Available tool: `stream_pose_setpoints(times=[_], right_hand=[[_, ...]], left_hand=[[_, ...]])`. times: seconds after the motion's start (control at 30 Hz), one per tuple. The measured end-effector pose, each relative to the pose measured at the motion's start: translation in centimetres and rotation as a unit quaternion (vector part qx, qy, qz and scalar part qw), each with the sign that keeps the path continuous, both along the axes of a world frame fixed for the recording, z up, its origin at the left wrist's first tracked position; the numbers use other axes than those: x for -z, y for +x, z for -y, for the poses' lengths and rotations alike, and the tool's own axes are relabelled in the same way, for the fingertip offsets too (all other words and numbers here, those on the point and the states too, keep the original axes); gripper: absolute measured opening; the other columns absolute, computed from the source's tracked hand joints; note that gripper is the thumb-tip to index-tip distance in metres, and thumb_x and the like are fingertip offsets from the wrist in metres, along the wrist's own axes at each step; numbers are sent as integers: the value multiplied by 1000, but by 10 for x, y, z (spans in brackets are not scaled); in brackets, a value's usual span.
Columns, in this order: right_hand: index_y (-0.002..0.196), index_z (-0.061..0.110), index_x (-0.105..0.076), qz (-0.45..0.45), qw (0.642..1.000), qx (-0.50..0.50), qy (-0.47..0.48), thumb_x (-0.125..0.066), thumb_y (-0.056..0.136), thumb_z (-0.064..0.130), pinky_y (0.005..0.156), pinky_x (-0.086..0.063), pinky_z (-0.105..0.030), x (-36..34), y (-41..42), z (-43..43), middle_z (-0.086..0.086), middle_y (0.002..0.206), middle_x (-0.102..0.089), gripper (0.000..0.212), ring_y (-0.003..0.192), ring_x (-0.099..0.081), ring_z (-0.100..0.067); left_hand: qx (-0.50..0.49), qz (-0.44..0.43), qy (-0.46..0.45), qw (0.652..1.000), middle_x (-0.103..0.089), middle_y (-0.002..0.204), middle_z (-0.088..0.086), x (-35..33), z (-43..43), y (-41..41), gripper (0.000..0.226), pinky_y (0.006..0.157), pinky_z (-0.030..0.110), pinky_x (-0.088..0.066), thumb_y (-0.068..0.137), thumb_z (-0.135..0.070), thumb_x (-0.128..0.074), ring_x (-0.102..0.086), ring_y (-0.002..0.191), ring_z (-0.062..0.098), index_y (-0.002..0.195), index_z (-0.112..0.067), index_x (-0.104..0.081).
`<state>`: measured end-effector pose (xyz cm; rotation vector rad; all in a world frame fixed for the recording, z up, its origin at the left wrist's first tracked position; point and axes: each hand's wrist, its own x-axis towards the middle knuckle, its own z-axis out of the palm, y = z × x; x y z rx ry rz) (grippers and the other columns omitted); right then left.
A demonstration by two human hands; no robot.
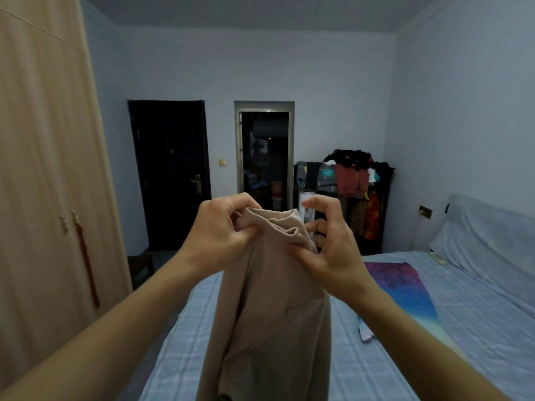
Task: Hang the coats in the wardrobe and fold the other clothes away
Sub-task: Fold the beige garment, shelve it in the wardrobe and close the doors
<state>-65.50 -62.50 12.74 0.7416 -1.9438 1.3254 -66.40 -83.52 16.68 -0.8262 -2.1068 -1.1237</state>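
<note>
A beige garment (269, 314) hangs in front of me above the bed, held up by its bunched top edge. My left hand (220, 230) grips the left side of that top edge with curled fingers. My right hand (330, 244) pinches the right side between thumb and a finger, its other fingers spread and bent. The wooden wardrobe (43, 169) stands at the left with both doors closed. A purple and blue cloth (402, 287) lies flat on the bed to the right of the garment.
The bed (434, 357) with a pale blue checked sheet fills the lower right. A dark rack piled with clothes (353, 183) stands at the far wall beside a white cylinder (307, 206). A dark closed door (170, 169) and an open doorway (265, 157) are beyond.
</note>
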Motion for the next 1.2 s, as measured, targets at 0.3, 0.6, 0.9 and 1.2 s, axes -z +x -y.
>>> stream_pose_setpoints(times=[0.3, 0.6, 0.9, 1.2], right_hand=[[86, 20, -67, 51, 998, 7, 32, -71, 88, 18, 63, -51, -54, 14, -7, 4, -10, 75, -63, 4, 74, -61, -33], [79, 15, -61, 81, 994, 71, 16, -71, 89, 31, 53, -49, -35, 32, -7, 18, -4, 68, -62, 21, 60, -56, -15], [102, 17, -64, 68, 996, 46, -45, -76, 83, 13, 60, -54, -23, 52, -7, 18, 4, 86, -69, 23, 76, -67, -11], [87, 17, -68, 72, 997, 34, 9, -65, 92, 7, 59, -55, -39, 65, -30, 17, 2, 76, -64, 11, 74, -62, -17]], left_hand=[[-8, -7, -49, 999, -70, 73, 1, 7, 11, 1, 15, 56, 47, -53, 83, -8, -74, -66, 67, 26, 84, -23, -72], [-16, 51, -17, 998, -72, 79, 3, 19, 22, -3, 14, 66, 49, -56, 80, -12, -81, -69, 77, 24, 87, -21, -73], [-10, 64, -19, 998, -72, 80, 3, 30, 23, -10, 13, 65, 49, -57, 81, -12, -79, -70, 78, 24, 88, -21, -73], [2, 82, -14, 997, -71, 80, 1, 49, 31, -23, 15, 67, 45, -58, 80, -11, -80, -70, 77, 20, 88, -21, -73]])
